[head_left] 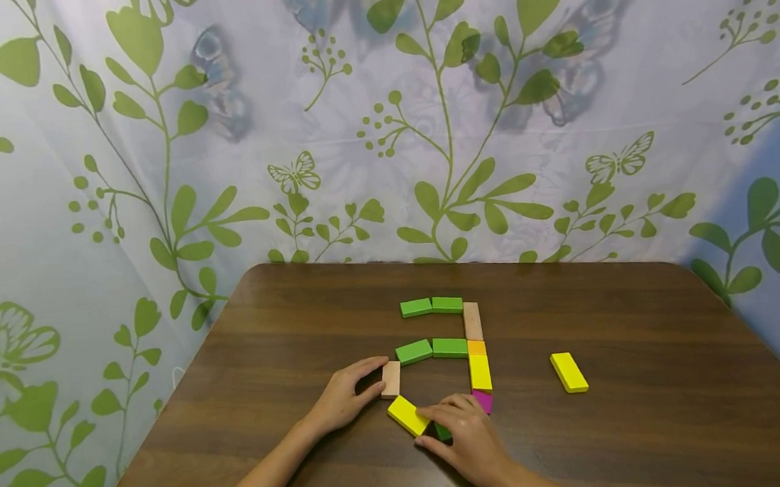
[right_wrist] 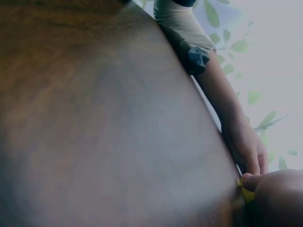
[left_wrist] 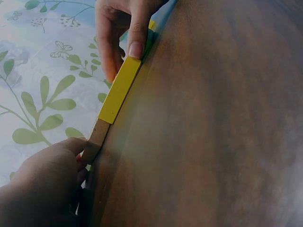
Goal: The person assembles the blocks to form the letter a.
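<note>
My left hand (head_left: 343, 396) holds a plain wooden block (head_left: 391, 379) by its left side, fingertips at the far corner and thumb nearer me. Just right of it lies a slanted yellow block (head_left: 407, 416). My right hand (head_left: 470, 436) pinches that yellow block near its right end; the left wrist view shows the thumb on its near face. Under the right hand a dark green block (head_left: 442, 432) is partly hidden. A purple block (head_left: 483, 401) shows beyond the right hand's knuckles. In the left wrist view, the yellow block (left_wrist: 120, 90) touches the wooden block (left_wrist: 96, 139) end to end.
Green blocks (head_left: 449, 348) form a middle row, and two more green blocks (head_left: 416, 308) lie farther back. A wooden block (head_left: 472, 321), an orange block (head_left: 477, 347) and a yellow block (head_left: 480, 374) run down the right side. Another yellow block (head_left: 569, 372) lies apart on the brown table (head_left: 651, 422).
</note>
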Motion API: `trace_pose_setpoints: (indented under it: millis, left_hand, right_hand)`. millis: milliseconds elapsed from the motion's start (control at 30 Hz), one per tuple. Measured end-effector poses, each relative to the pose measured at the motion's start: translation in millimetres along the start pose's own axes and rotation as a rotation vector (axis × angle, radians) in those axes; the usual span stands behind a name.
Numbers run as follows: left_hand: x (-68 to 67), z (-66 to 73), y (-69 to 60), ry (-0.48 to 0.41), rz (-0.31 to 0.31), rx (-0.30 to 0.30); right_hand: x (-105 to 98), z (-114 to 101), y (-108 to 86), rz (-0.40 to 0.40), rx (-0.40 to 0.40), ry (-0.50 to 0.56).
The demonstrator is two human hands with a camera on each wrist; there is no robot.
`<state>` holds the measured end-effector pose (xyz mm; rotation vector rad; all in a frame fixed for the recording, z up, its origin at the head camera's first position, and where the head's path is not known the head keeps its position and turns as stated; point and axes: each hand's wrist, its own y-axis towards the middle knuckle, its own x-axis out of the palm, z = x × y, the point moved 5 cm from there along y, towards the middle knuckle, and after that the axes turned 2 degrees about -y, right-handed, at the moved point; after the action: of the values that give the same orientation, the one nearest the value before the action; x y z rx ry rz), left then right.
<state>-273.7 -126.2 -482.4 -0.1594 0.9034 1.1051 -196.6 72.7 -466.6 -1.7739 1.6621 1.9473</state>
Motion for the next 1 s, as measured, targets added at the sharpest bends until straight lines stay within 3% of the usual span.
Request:
trace_pose_setpoints:
  millis: [133, 233, 500, 700, 1000]
  left_hand:
    - [0.4, 0.2, -0.1, -0.001, -0.001, -0.003]
    - [0.5, 0.8, -0.5, 0.000, 0.003, -0.005]
    - [1.1, 1.3, -0.9, 0.004, 0.000, -0.005]
    - [1.9, -1.1, -1.2, 0.008, 0.002, -0.007]
    - [3.4, -3.7, -0.6, 0.021, -0.001, -0.007]
  right_hand:
    - [-2.8, 4.3, -0.6, 0.015, 0.022, 0.024]
    - [-7.5, 10.4, 1.0, 0.009, 0.022, 0.098]
    - [-23.1, 37.9, -0.4, -0.099, -0.011, 0.253]
    - [-29.9, 55.5, -4.1, -0.167, -0.014, 0.278]
    - [-25.3, 59.0, -7.8, -0.282, -0.078, 0.284]
